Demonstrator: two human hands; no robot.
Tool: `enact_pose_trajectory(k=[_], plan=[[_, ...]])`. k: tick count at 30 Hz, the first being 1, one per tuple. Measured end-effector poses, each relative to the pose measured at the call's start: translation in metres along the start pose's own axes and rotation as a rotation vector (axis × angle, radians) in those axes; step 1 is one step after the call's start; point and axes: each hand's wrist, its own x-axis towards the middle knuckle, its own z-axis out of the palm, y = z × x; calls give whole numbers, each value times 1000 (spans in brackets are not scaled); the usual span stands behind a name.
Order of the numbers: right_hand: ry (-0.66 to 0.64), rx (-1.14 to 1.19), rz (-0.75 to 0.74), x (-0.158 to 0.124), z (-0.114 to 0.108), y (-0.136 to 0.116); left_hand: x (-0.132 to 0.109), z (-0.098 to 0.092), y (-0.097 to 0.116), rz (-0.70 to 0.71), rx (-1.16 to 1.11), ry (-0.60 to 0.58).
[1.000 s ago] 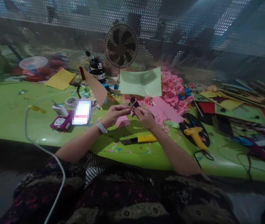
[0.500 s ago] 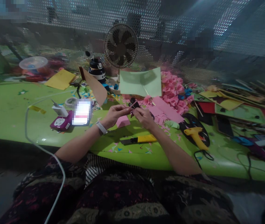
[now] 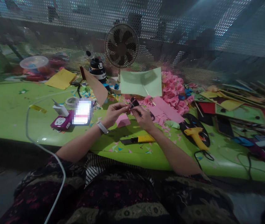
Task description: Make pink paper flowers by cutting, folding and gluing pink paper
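Both hands meet above the green table (image 3: 11, 112), just in front of me. My left hand (image 3: 116, 112), with a white watch on its wrist, pinches a small pink paper piece (image 3: 132, 104) at its fingertips. My right hand (image 3: 144, 117) is closed on a pair of small black-handled scissors (image 3: 136, 103), whose tip sits at the paper piece. A pink paper square (image 3: 122, 120) lies on the table under my hands. A yellow utility knife (image 3: 138, 139) rests just in front of my wrists.
A phone (image 3: 82, 112) and a purple power strip (image 3: 60, 122) with a white cable lie at the left. Pink paper flowers (image 3: 174, 90), a pale green sheet (image 3: 141, 82) and a small fan (image 3: 121, 46) stand behind. A yellow glue gun (image 3: 196, 135) and coloured paper fill the right.
My hands have stayed nearly in place. The scissors and the paper piece have shifted slightly between my fingertips, and my right hand has edged a little nearer to me.
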Motion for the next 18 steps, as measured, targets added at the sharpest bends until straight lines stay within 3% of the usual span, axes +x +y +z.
enact_pose_trajectory(k=[12,18], plan=[[-130,133,42,3,-3,2,2,-4,-5,-20,22,-4],[-9,56,-1,-1,3,0,0,-2,-2,124,82,41]])
